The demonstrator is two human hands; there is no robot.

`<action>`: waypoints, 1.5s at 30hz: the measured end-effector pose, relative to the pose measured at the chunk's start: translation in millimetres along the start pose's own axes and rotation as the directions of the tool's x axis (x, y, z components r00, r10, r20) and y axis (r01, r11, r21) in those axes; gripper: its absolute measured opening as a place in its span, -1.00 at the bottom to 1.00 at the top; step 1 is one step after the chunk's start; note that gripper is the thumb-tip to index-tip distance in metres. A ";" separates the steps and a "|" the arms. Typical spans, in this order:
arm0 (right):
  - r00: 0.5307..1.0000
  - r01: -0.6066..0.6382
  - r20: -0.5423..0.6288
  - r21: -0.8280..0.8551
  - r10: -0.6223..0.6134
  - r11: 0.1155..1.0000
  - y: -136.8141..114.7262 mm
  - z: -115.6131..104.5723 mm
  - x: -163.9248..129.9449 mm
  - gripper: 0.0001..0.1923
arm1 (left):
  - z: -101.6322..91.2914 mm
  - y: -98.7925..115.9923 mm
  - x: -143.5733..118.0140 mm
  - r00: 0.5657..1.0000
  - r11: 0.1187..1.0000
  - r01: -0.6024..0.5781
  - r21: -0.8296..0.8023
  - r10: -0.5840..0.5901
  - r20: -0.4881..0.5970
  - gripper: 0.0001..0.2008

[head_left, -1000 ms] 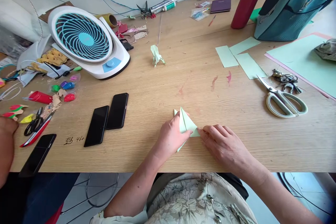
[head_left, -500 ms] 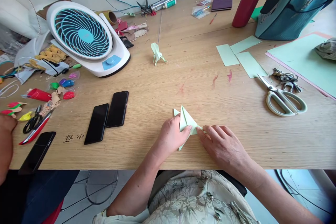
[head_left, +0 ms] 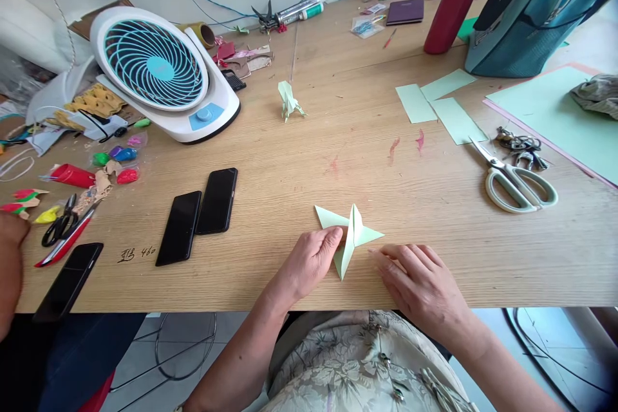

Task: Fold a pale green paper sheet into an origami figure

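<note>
We find the folded green paper (head_left: 354,232) on the worktop (head_left: 270,161), a little in from the middle of its front edge. The left hand (head_left: 311,261) pinches its left side, thumb on top; the right hand (head_left: 420,283), loosely curled and gripping nothing that we can see, lies just beside the paper's right point — near, not touching. Both forearms cross the front edge.

Beyond the paper, we have bare wood as far back as a small folded paper figure (head_left: 288,102), and more along the front edge towards the right. On the left our room ends at two black phones (head_left: 178,228) lying together; a third phone (head_left: 67,283) lies at the front edge near the left corner, with another person's arm (head_left: 7,264) beyond it.

To the right, we meet white-handled scissors (head_left: 502,168), keys (head_left: 526,148) just behind them, and three pale-green paper strips (head_left: 458,119) farther back. Towards the back edge, a red flask (head_left: 454,9) stands beside a teal bag (head_left: 512,32) on the right — and a white fan (head_left: 161,69) fills much of the back left.
</note>
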State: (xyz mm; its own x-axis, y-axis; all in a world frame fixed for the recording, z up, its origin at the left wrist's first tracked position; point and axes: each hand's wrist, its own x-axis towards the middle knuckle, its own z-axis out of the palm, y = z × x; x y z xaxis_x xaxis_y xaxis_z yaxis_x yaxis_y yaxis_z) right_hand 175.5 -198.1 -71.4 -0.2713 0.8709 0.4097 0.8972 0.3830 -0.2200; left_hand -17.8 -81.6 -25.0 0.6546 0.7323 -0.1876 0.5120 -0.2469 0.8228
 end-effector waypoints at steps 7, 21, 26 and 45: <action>0.995 -0.099 -0.023 0.065 0.100 0.993 1.1 -3.5 -23.8 -0.74 | 10.7 -16.8 -2.9 0.933 0.891 -0.361 0.276 0.341 0.117 -0.55; 0.991 -0.127 -0.030 0.104 0.131 0.986 0.3 -0.8 -32.4 -0.73 | 11.0 -30.8 -9.4 0.906 0.546 -0.413 0.729 0.329 0.267 -0.46; 0.988 -0.107 -0.102 0.113 0.119 0.988 -1.9 -2.6 -40.2 -0.72 | 14.6 -27.0 -9.1 0.922 0.567 -0.379 0.731 0.299 0.246 -0.41; 0.974 -0.192 0.091 -0.135 0.205 0.972 -14.5 17.7 -2.0 -0.38 | 36.0 -28.7 -9.5 0.911 0.613 -0.403 0.680 0.338 0.236 -0.20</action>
State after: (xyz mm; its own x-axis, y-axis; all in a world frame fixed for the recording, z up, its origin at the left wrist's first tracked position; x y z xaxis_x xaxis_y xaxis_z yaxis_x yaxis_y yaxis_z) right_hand 156.9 -199.9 -84.7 -0.1119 0.9554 0.2734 0.9712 0.1634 -0.1735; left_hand -18.7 -104.3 -66.1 0.9006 0.4342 -0.0199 0.4279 -0.8778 0.2152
